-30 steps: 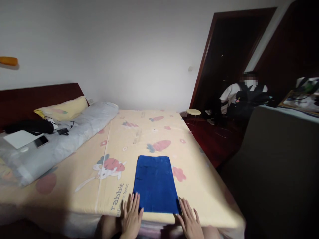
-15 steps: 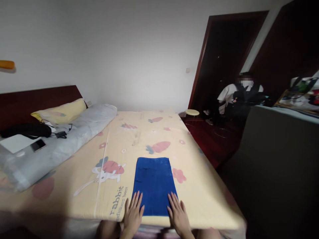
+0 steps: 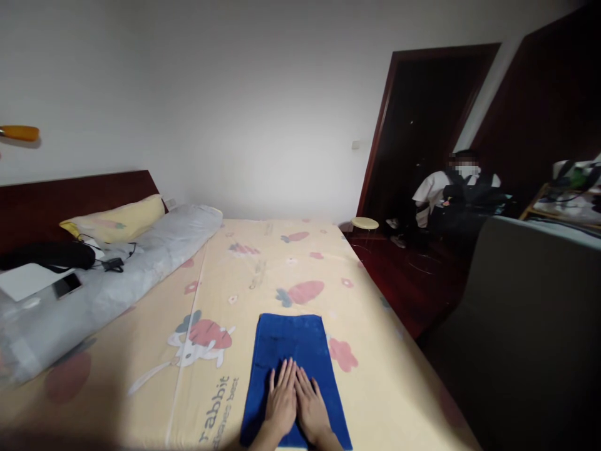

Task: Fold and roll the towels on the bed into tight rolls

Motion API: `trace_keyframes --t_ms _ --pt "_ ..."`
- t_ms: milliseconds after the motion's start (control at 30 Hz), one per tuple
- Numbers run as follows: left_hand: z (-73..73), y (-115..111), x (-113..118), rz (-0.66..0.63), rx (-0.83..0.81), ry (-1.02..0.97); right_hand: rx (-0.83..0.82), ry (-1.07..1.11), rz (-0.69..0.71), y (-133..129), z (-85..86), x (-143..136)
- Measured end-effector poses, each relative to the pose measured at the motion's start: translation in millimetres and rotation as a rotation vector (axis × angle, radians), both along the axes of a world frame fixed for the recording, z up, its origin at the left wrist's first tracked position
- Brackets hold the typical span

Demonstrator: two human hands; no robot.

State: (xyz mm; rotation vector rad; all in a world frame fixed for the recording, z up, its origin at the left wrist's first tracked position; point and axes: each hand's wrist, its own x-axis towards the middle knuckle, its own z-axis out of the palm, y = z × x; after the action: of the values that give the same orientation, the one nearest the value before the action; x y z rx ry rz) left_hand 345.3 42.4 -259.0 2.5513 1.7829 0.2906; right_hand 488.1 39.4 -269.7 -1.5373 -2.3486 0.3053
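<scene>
A blue cloth (image 3: 293,335), folded into a flat rectangle, lies near the front edge of the bed. My left hand (image 3: 282,398) rests flat on its middle, fingers stretched toward the far end. Close beside it, my right hand (image 3: 310,404) lies flat too, its fingers touching or nearly touching the left ones. Neither hand grips the cloth. Part of the cloth is hidden under my hands and wrists.
The bed sheet (image 3: 244,282) has a carrot and rabbit print. Along the left lie a grey quilt (image 3: 154,241), a pillow (image 3: 117,219) and a phone (image 3: 68,285). A stool (image 3: 365,223) and a seated person (image 3: 434,191) are at the back right, a grey panel (image 3: 526,300) nearer.
Both hands have moved inward from the cloth's side edges and now lie together on its middle. The view has tilted up slightly, so the scene sits lower. The cloth stays flat.
</scene>
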Motion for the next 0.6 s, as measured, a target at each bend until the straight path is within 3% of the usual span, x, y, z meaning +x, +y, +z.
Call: trace_keyframes --t_ms 67,200,267,333,433,600 --pt "-12.9 -4 -9 0.001 -0.023 -0.002 0.047 0.007 -0.022 -1 -11.8 12" --pt "-34.1 -22 -70 0.108 -0.019 0.005 0.072 -0.010 -0.207 -10 -37.5 71" --pt "-37.8 -27 -98 0.175 -0.009 0.030 0.058 -0.030 -0.250 -12 -45.2 97" --pt "-35.1 -25 -111 0.210 0.036 0.055 0.083 -0.039 -0.266 -7 -47.6 106" --pt "-21.1 -5 -98 0.152 0.124 0.080 0.159 -0.025 -0.256 14 -40.1 90" --pt "-7.8 64 -35 0.009 0.086 0.063 0.131 0.001 -0.067 69 -14.4 27"
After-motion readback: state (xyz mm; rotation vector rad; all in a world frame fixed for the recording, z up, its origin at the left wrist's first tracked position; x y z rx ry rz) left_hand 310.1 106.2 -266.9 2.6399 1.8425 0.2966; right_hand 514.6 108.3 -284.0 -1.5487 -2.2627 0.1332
